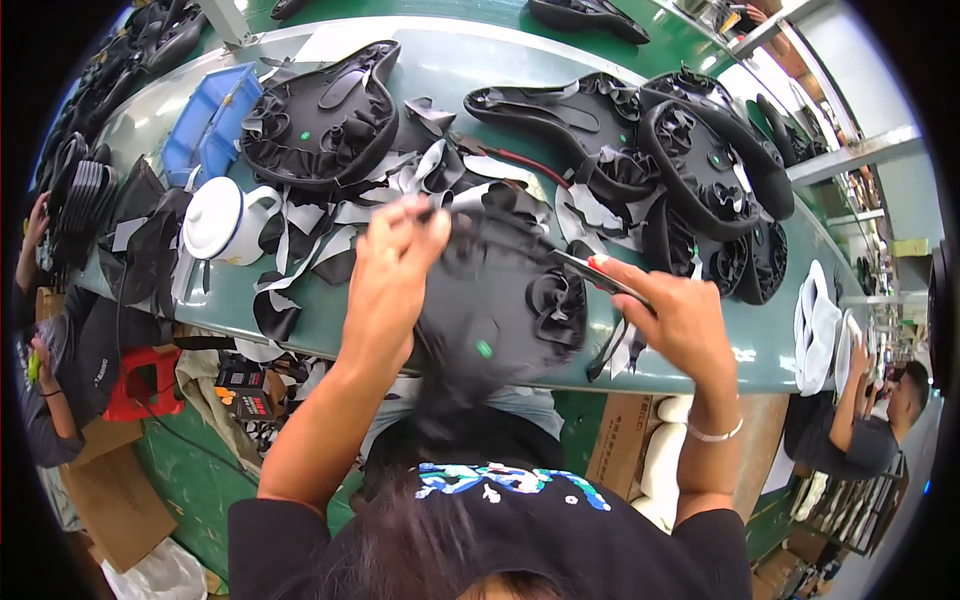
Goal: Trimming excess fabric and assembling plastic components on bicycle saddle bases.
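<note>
In front of me a black bike saddle (470,310) lies underside up at the table's near edge, with puckered cover material round its rim and a small green mark on it. My left hand (393,265) is closed at the saddle's far edge, pinching a black strip of its cover; motion blurs the fingertips. My right hand (670,315) is wrapped round a knife (600,275), a slim dark tool with a pale metal edge, its tip pointing left over the saddle's right side. Beyond the hands lie black and grey cover scraps (440,170).
More upturned saddles lie at the far left (325,120) and right (715,165). A white lidded enamel mug (220,222) and a blue bin (208,125) stand left. A red-handled tool (510,158) lies among the scraps. Other people work at left (95,350) and right (855,430).
</note>
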Tool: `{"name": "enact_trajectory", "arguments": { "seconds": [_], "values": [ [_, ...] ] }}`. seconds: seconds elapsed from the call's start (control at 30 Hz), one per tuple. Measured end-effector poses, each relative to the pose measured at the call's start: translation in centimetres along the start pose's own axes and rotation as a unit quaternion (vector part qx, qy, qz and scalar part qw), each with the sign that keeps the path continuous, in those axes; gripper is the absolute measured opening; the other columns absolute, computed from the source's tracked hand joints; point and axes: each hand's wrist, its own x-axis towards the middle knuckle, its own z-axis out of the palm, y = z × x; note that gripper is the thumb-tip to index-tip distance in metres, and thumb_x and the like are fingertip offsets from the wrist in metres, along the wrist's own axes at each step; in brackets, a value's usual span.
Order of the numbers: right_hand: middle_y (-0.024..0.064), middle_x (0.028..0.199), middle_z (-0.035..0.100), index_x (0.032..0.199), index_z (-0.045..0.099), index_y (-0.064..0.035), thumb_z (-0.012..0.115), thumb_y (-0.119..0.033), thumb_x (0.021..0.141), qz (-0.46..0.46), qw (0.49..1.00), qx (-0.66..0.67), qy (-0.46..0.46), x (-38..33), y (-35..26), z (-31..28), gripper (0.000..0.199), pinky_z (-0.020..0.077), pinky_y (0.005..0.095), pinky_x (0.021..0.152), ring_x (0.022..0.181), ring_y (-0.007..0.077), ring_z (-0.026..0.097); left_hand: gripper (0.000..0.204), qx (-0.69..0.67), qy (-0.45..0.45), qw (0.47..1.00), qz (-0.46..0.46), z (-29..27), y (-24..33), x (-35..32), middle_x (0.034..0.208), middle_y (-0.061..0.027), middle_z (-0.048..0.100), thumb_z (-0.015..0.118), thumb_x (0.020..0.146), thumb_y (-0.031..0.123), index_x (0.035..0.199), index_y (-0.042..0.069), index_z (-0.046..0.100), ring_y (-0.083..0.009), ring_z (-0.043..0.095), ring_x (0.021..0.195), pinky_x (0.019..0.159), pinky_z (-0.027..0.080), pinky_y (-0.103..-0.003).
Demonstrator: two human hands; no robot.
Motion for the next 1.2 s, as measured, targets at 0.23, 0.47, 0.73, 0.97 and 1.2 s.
{"name": "enact_trajectory", "arguments": {
  "seconds": [0.23,0.47,0.73,0.97,1.2],
  "values": [
    [0.0037,0.061,0.047,0.133,0.051,-0.0292,0.063,-0.021,0.083,-0.098,0.991,-0.081,-0.035,0.2,-2.4,0.0,0.052,0.0371,0.0358,0.048,0.050,0.0223,0.050,0.034,-0.401,-0.092,0.910,0.060,-1.8,-0.2,0.3,0.061,0.0022,0.043,0.043,0.100,0.030,0.079,0.007,0.053,-0.0104,0.043,0.057,0.068,0.046,-0.027],
    [0.0059,0.057,0.051,0.131,0.050,-0.0248,0.065,-0.020,0.082,0.017,0.999,-0.041,-0.016,-4.7,-4.6,0.2,0.052,0.0381,0.0373,0.042,0.045,0.0251,0.053,0.037,0.504,-0.257,0.745,0.353,-2.3,4.4,2.5,0.077,-0.0079,0.058,0.076,0.071,0.035,0.082,0.003,0.062,-0.0257,0.051,0.077,0.074,0.042,-0.039],
    [0.0063,0.057,0.050,0.133,0.049,-0.0191,0.066,-0.022,0.083,0.065,0.997,0.029,0.010,-8.4,-4.3,3.5,0.053,0.0390,0.0390,0.043,0.045,0.0258,0.053,0.041,-0.062,-0.414,0.907,0.038,3.3,3.6,4.2,0.074,-0.0052,0.061,0.048,0.097,0.028,0.066,0.003,0.055,-0.0103,0.047,0.053,0.049,0.036,-0.022],
    [0.0145,0.073,0.064,0.133,0.046,-0.0101,0.062,-0.017,0.086,0.282,0.897,0.339,0.012,-11.5,-8.1,4.4,0.050,0.0471,0.0377,0.052,0.055,0.0316,0.062,0.022,-0.411,-0.033,0.890,0.192,-1.0,3.8,5.4,0.072,-0.0038,0.049,0.049,0.093,0.019,0.076,0.006,0.054,-0.0124,0.048,0.068,0.056,0.037,-0.026],
    [0.0035,0.080,0.058,0.128,0.045,-0.0011,0.062,-0.011,0.085,0.312,0.771,0.501,0.241,-8.1,-4.7,3.8,0.047,0.0414,0.0197,0.048,0.053,0.0064,0.050,0.040,0.296,-0.240,0.920,0.095,-0.5,-1.6,5.5,0.069,-0.0139,0.053,0.070,0.078,0.035,0.086,0.000,0.054,-0.0233,0.050,0.066,0.063,0.041,-0.036]
  ]
}}
